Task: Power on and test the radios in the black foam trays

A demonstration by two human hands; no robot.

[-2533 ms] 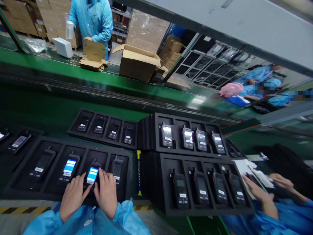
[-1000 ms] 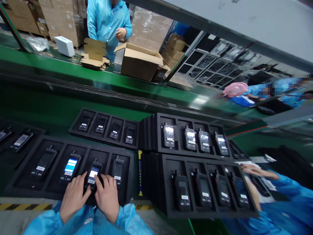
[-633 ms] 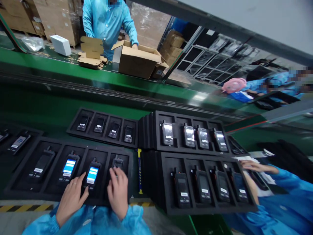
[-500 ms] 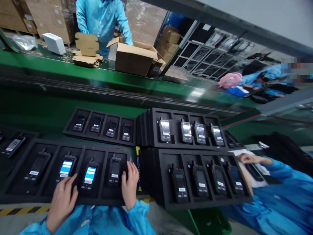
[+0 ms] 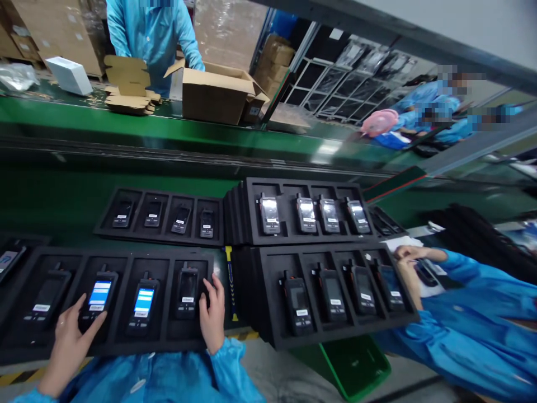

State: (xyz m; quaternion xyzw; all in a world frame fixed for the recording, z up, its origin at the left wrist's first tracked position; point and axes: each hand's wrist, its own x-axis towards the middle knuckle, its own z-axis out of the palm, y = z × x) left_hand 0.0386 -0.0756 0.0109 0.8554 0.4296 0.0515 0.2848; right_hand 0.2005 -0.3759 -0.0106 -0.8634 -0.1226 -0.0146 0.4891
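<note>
handheld radio (image 5: 144, 302), lit, released
left hand (image 5: 67, 342), fingers spread, now at nine-o'clock radio (image 5: 99, 293); right hand (image 5: 213, 316), fingers loosely spread, at foam tray's (image 5: 165, 302) three-o'clock edge.

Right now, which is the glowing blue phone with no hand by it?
Find the black tray at the near left, in front of the blue jacket. Go to its third slot from the left. The phone there glows blue and white; the left hand is at its glowing left neighbour, and its right neighbour is dark.
</note>
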